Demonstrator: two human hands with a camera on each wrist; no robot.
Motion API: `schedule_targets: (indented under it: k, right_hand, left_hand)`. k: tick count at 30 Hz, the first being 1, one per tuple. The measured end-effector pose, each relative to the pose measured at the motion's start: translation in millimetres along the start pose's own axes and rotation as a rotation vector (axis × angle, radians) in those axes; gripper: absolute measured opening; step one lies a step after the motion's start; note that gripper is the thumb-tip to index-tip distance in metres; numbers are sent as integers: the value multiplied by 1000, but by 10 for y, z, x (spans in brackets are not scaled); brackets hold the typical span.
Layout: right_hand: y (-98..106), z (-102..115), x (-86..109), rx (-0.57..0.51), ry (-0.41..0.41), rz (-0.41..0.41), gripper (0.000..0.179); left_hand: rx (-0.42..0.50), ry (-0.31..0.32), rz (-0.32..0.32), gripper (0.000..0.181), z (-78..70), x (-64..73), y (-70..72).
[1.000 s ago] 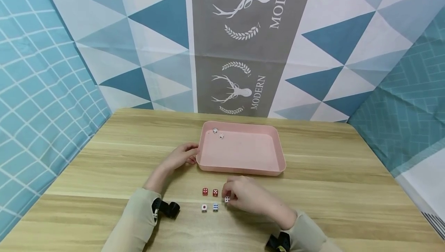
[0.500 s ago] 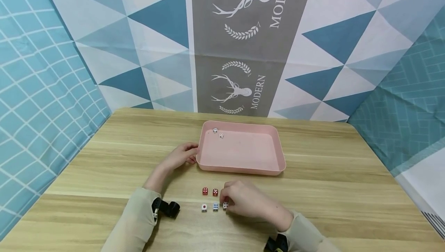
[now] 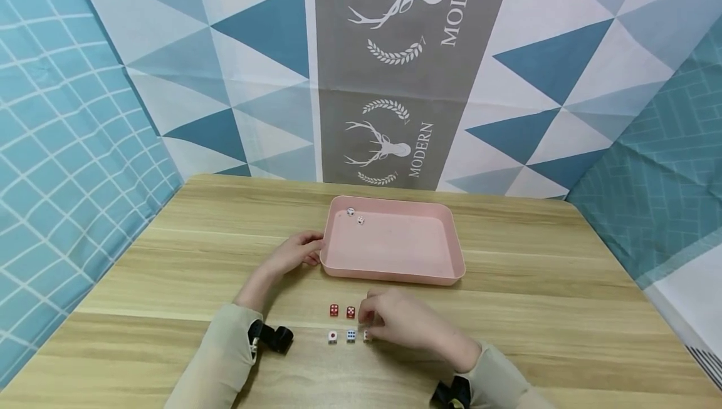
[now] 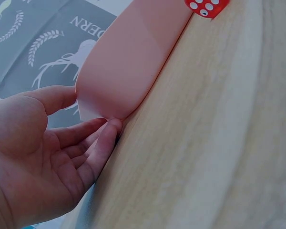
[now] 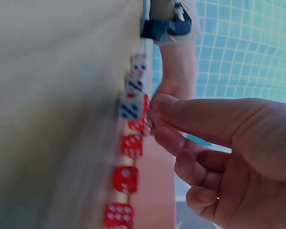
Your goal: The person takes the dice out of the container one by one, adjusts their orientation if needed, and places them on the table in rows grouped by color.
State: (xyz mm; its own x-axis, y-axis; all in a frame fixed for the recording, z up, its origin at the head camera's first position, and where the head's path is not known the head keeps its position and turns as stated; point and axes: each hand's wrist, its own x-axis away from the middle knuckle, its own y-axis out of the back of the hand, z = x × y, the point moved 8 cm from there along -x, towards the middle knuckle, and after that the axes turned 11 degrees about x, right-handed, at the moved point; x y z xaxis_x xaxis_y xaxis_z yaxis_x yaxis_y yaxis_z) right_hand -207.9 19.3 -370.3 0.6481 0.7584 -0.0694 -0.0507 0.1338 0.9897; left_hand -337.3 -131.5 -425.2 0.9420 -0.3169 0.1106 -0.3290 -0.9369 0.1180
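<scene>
At the left end of the pink tray [image 3: 395, 243], my left hand [image 3: 294, 250] holds its corner, thumb at the rim and fingers low against the outer wall [image 4: 119, 67]. My right hand [image 3: 397, 319] hovers by a white die [image 3: 367, 336], thumb and fingers apart with nothing between them in the right wrist view. That die ends a row with a white die with a red dot [image 3: 333, 337] and a white die with blue dots [image 3: 351, 336]. Behind them sit two red dice [image 3: 342, 310] in the head view; further red dice [image 5: 125, 179], hidden there by my right hand, line up in the right wrist view.
Two white dice [image 3: 360, 220] lie in the tray's far left corner. The wooden table [image 3: 536, 284] ends at a patterned backdrop [image 3: 271, 83]. Black wrist cameras [image 3: 277, 339] sit on both sleeves.
My right hand brought a white die toward me to the end of the white row, then let go and drew slightly away. My left hand stays at the tray.
</scene>
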Motion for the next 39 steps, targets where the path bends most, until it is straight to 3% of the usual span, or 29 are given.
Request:
schedule_targets:
  k: [11, 23, 33, 39]
  right_hand:
    - [216, -366, -213, -8, -108, -110, 3]
    - [333, -676, -404, 80, -191, -214, 4]
    - [503, -863, -607, 196, -199, -206, 7]
    - [595, -964, -690, 258, -181, -184, 8]
  left_hand:
    - [7, -11, 7, 39, -8, -5, -8]
    - [6, -12, 10, 39, -6, -5, -9]
    - [-3, -4, -6, 39, -7, 15, 17]
    - [13, 6, 20, 41, -18, 15, -7]
